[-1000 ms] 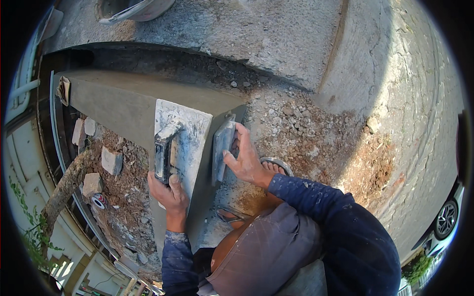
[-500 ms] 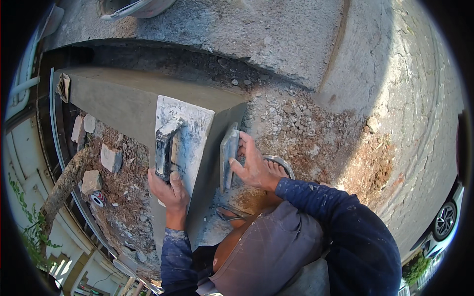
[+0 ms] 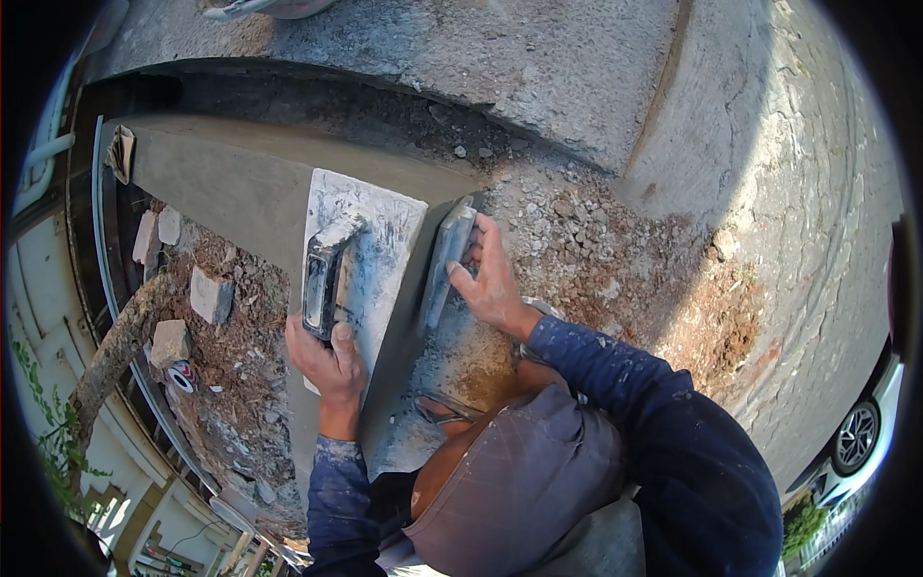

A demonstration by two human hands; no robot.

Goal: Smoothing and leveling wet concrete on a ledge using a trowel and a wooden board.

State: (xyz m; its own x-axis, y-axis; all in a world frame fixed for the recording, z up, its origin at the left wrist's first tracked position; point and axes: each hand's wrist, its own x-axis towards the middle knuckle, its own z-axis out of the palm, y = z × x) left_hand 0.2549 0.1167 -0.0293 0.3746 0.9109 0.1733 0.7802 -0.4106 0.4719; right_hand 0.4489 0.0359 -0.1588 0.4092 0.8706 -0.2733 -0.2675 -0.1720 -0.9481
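Note:
A low wall [image 3: 221,188] with smooth grey mortar runs from the upper left toward me. On its top lies a broad plastering float [image 3: 380,245], its plate whitish and mortar-smeared, with a black handle. My left hand [image 3: 332,365] closes on the float's near end, thumb beside the handle. Against the wall's right face stands a narrow, flat grey board [image 3: 446,262], slightly tilted. My right hand [image 3: 492,284] grips its outer side between thumb and fingers. The hidden face of the board cannot be seen.
Rubble and reddish soil [image 3: 577,250] lie right of the wall. Left are broken blocks [image 3: 211,294], a tape roll [image 3: 182,376] and a tree trunk [image 3: 120,351]. My sandalled foot [image 3: 447,409] is close to the wall. A bucket [image 3: 279,8] stands at the top; a car [image 3: 856,433] is far right.
My right hand and the flat board have moved up and away along the wall's right face, and the board tilts more. The left hand and the float have shifted only slightly.

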